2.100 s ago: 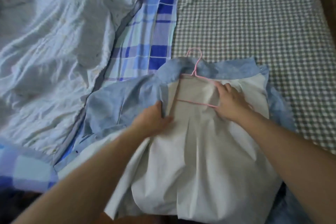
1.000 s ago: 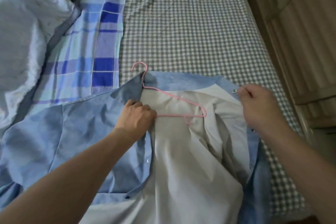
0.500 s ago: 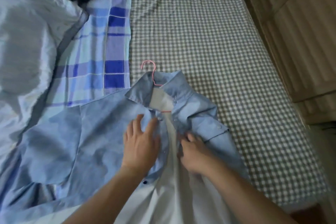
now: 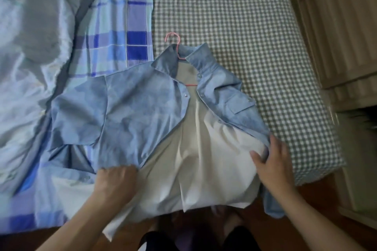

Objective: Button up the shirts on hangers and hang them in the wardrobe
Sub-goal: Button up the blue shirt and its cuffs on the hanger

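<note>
A light blue shirt [image 4: 138,108] with a white lining lies front-up on the bed, its two front panels apart and the snaps undone. A pink wire hanger [image 4: 173,40] sits inside it, hook sticking out above the collar. My left hand [image 4: 116,181] grips the lower edge of the left front panel. My right hand [image 4: 273,161] holds the lower edge of the right front panel, thumb on the white lining. The shirt's hem hangs over the bed's front edge.
The bed has a grey-and-white checked sheet [image 4: 234,16] on the right, a blue plaid cover [image 4: 122,16] in the middle and a rumpled pale duvet [image 4: 34,36] at left. Wooden furniture [image 4: 342,26] stands along the right side. Dark floor lies below.
Both front panels were folded over the hanger. My hands then slid down from the collar area to the lower edges of the panels, left hand going left, right hand going right.
</note>
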`<action>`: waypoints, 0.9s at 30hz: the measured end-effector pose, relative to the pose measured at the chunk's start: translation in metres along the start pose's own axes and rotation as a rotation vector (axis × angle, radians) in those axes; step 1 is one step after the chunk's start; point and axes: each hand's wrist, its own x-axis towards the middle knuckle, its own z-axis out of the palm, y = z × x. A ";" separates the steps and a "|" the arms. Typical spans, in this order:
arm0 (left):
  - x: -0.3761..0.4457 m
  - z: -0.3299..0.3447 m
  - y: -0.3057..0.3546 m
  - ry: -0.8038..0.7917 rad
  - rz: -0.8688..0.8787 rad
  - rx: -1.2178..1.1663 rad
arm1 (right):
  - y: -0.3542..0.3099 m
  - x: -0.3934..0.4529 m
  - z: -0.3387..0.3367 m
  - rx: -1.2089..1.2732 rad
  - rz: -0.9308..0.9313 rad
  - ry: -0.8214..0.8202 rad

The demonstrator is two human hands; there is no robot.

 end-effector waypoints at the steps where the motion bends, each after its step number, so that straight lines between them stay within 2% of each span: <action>1: -0.009 -0.013 0.001 -0.097 -0.012 -0.003 | 0.010 0.001 -0.005 0.144 0.128 -0.065; 2: -0.017 -0.021 0.005 -0.160 -0.007 -0.048 | 0.021 0.002 -0.009 0.238 0.201 -0.126; 4: -0.029 -0.035 0.027 -0.386 -0.049 -0.177 | 0.044 0.003 -0.012 0.292 0.223 -0.219; 5: -0.037 -0.037 0.046 -0.413 -0.068 -0.271 | 0.054 0.003 -0.012 0.290 0.223 -0.254; 7: -0.050 -0.031 0.090 -0.364 -0.093 -0.413 | 0.067 0.006 -0.010 0.283 0.207 -0.283; 11: -0.050 0.022 0.184 -0.256 -0.185 -0.491 | 0.078 0.009 -0.006 0.163 0.064 -0.214; 15: -0.042 0.056 0.235 -0.226 -0.413 -0.603 | 0.093 -0.006 -0.053 0.407 -0.076 -0.084; 16: -0.044 0.061 0.239 -0.173 -0.476 -0.572 | 0.091 -0.009 -0.072 0.465 -0.108 -0.064; 18: -0.057 0.067 0.241 -0.114 -0.577 -0.333 | 0.080 -0.015 -0.105 0.512 -0.190 -0.083; 21: -0.088 0.071 0.226 -0.209 -0.689 -0.265 | 0.046 -0.031 -0.140 0.611 -0.217 -0.212; 23: -0.097 0.076 0.217 -0.197 -0.701 -0.379 | 0.021 -0.043 -0.153 0.718 -0.186 -0.272; 25: -0.103 0.080 0.215 -0.101 -0.642 -0.601 | 0.002 -0.061 -0.149 0.858 -0.145 -0.299; 26: -0.106 0.085 0.213 -0.111 -0.556 -0.727 | -0.005 -0.073 -0.137 0.882 -0.158 -0.261; 27: -0.109 0.089 0.212 -0.199 -0.400 -0.831 | -0.005 -0.087 -0.117 0.813 -0.208 -0.217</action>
